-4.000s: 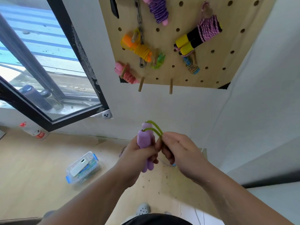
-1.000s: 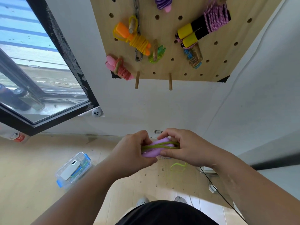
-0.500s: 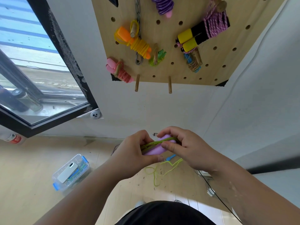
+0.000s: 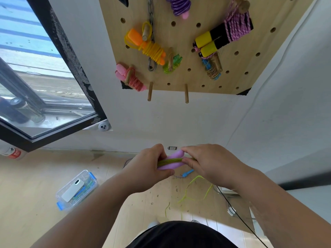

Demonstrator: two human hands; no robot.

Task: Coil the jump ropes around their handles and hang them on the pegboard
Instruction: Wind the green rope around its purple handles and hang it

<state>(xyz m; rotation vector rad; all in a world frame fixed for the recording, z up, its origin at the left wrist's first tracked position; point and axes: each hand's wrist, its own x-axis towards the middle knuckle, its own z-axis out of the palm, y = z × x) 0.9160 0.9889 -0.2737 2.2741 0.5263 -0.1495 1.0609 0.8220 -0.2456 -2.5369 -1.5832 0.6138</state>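
My left hand [image 4: 149, 168] grips the lilac jump-rope handles [image 4: 172, 161], held sideways at chest height. Lime-green rope [image 4: 170, 160] lies along the handles. My right hand [image 4: 208, 164] pinches that rope at the handles' right end. The loose rest of the green rope [image 4: 196, 191] trails down to the floor. Above, the wooden pegboard [image 4: 189, 15] carries several coiled ropes: pink [image 4: 130, 77], orange-yellow [image 4: 148, 46], purple [image 4: 179, 5], and yellow-black handles with pink cord [image 4: 223, 37]. Two bare pegs [image 4: 150, 91] [image 4: 186, 93] stick out at its lower edge.
A clear plastic box with blue clips [image 4: 77, 189] sits on the wooden floor at left. A blue-handled rope [image 4: 187, 173] lies on the floor under my hands. The open window [image 4: 41, 83] is at left. A black cable [image 4: 238, 217] runs along the floor at right.
The handles have gone from upright in my left hand to lying sideways between both hands, with green rope now laid along them. My view has tilted slightly.
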